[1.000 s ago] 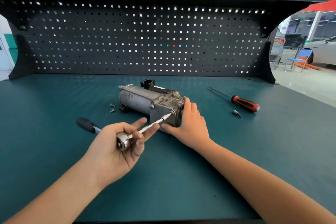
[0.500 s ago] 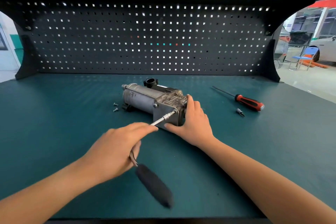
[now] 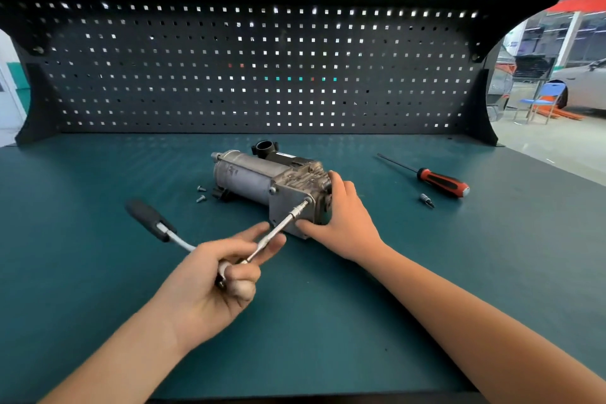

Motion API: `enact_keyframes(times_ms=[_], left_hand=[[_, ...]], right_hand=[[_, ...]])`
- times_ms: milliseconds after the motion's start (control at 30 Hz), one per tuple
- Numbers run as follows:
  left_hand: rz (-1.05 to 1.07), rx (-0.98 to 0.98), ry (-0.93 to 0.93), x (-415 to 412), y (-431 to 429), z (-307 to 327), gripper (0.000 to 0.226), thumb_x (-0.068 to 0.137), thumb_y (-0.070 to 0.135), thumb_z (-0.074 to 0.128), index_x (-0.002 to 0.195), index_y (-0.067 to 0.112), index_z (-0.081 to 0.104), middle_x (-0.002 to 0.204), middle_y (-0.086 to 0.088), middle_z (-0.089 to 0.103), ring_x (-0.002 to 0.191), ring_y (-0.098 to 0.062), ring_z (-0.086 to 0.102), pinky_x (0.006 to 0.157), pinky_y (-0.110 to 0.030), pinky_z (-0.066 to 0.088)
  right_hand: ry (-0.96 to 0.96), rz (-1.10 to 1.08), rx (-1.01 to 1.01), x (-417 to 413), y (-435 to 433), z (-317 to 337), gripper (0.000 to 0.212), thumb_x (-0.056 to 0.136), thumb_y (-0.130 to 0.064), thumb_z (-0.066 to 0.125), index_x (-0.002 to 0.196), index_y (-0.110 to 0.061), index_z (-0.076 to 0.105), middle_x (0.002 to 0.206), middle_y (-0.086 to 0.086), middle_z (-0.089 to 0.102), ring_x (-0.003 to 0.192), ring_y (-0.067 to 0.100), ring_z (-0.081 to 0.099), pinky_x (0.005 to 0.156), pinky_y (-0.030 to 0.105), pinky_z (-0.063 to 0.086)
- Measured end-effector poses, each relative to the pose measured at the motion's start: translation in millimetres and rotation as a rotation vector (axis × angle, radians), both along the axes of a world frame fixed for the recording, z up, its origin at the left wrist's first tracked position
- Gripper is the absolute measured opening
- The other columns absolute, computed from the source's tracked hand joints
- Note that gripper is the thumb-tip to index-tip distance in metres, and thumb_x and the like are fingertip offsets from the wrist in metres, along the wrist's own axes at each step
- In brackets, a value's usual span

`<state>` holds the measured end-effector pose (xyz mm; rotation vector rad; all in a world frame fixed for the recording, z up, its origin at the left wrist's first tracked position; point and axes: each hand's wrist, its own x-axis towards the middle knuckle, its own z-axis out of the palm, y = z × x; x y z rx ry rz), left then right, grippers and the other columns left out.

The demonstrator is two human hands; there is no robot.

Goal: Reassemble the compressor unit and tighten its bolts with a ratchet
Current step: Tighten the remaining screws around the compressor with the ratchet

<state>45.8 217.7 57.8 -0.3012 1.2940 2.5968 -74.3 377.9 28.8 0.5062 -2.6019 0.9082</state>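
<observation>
The grey metal compressor unit (image 3: 262, 179) lies on its side in the middle of the green bench. My left hand (image 3: 213, 279) grips the head of the ratchet (image 3: 288, 218). Its extension bar runs up to a bolt on the compressor's near end plate, and its black handle (image 3: 147, 219) sticks out to the left. My right hand (image 3: 341, 220) holds the compressor's right end, thumb on the near face and fingers over the top. Two loose bolts (image 3: 200, 193) lie on the bench left of the unit.
A red-and-black screwdriver (image 3: 436, 181) and a small bit (image 3: 426, 199) lie on the bench to the right. A black pegboard (image 3: 255, 69) closes off the back of the bench (image 3: 98, 272). A workshop floor with a blue chair (image 3: 544, 98) shows at far right.
The ratchet handle swung from pointing down toward me back up to the left. My left hand turned palm-up on the ratchet head. My right hand stayed on the compressor.
</observation>
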Motion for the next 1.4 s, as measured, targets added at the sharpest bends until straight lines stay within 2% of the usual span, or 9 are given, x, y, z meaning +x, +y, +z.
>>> enact_keyframes(times_ms=[267,367,467,500,700,967,1033,1300,1400], left_hand=[[-0.061,-1.892,0.871,-0.5,-25.2,17.6,0.068,0.078,0.002,0.054,0.127,0.048,0.044,0.073,0.04,0.051,0.054,-0.009,0.045,0.049,-0.023,0.034],[-0.058,-2.231,1.094,6.4,-17.7,13.4,0.083,0.03,0.001,0.084,0.108,0.023,0.067,0.084,0.017,0.069,0.048,-0.016,0.059,0.032,-0.023,0.038],[-0.024,-2.377,1.128,2.1,-20.6,4.2,0.091,0.006,-0.006,0.077,0.094,0.015,0.068,0.079,-0.001,0.069,0.039,-0.018,0.057,0.025,-0.021,0.035],[-0.046,-2.371,1.095,2.7,-18.2,3.9,0.091,0.01,-0.002,0.079,0.099,0.016,0.067,0.082,0.001,0.069,0.041,-0.017,0.057,0.027,-0.021,0.034],[0.147,-1.815,0.899,-0.3,-14.0,-13.4,0.058,0.089,0.017,0.047,0.137,0.045,0.028,0.12,0.021,0.055,0.083,-0.012,0.06,0.076,-0.027,0.046],[0.013,0.218,-0.075,-6.2,-8.5,1.7,0.037,0.072,0.001,0.052,0.11,-0.001,0.055,0.095,-0.025,0.069,0.036,-0.006,0.049,0.036,-0.016,0.047],[-0.042,0.268,-0.096,-3.6,-11.7,4.2,0.037,0.07,0.002,0.049,0.105,-0.001,0.061,0.089,-0.02,0.069,0.032,-0.003,0.041,0.029,-0.013,0.039],[-0.05,-1.172,0.439,0.5,-11.7,19.0,0.039,0.092,0.007,0.04,0.097,0.037,0.066,0.09,0.003,0.068,0.043,-0.007,0.047,0.04,-0.019,0.037],[-0.191,-2.243,0.688,3.9,-5.1,22.6,0.037,0.084,0.016,0.042,0.116,0.035,0.043,0.099,0.006,0.045,0.076,-0.017,0.059,0.053,-0.029,0.038]], right_hand=[[-0.033,0.023,-0.036,-0.3,2.0,1.1,0.096,0.072,-0.041,0.075,0.144,-0.016,0.016,0.132,0.004,0.035,0.122,0.023,0.042,0.086,0.026,0.034],[-0.148,0.046,-0.108,6.4,9.8,19.6,0.086,0.077,-0.036,0.067,0.145,-0.018,0.017,0.134,0.0,0.033,0.116,0.016,0.043,0.086,0.021,0.031],[0.108,-0.116,-0.397,18.1,16.0,42.0,0.017,0.085,-0.034,0.054,0.079,-0.018,0.059,0.077,-0.012,0.054,0.067,0.003,0.046,0.059,0.018,0.034],[0.108,-0.119,-0.419,22.5,12.0,43.7,0.035,0.086,-0.036,0.052,0.057,-0.016,0.053,0.055,-0.011,0.049,0.052,0.003,0.041,0.049,0.019,0.031],[-0.693,0.185,-0.785,48.2,-34.2,22.9,0.036,0.091,-0.035,0.055,0.066,-0.01,0.057,0.044,-0.002,0.058,0.03,0.006,0.041,0.034,0.012,0.03],[-0.842,0.196,-1.092,42.7,-39.7,19.5,0.03,0.093,-0.026,0.052,0.069,-0.009,0.059,0.038,-0.006,0.046,0.03,0.006,0.035,0.035,0.016,0.03],[-0.847,0.2,-1.07,41.9,-38.4,19.5,0.03,0.094,-0.028,0.05,0.072,-0.01,0.06,0.037,-0.008,0.038,0.03,0.007,0.03,0.037,0.016,0.027],[-0.622,0.068,-0.91,44.8,-38.1,13.6,0.039,0.087,-0.037,0.061,0.057,-0.012,0.058,0.038,-0.007,0.04,0.032,0.008,0.03,0.037,0.013,0.025],[-0.613,0.073,-0.939,43.5,-39.8,14.4,0.038,0.085,-0.036,0.064,0.057,-0.011,0.061,0.04,-0.006,0.044,0.034,0.008,0.033,0.038,0.015,0.027]])
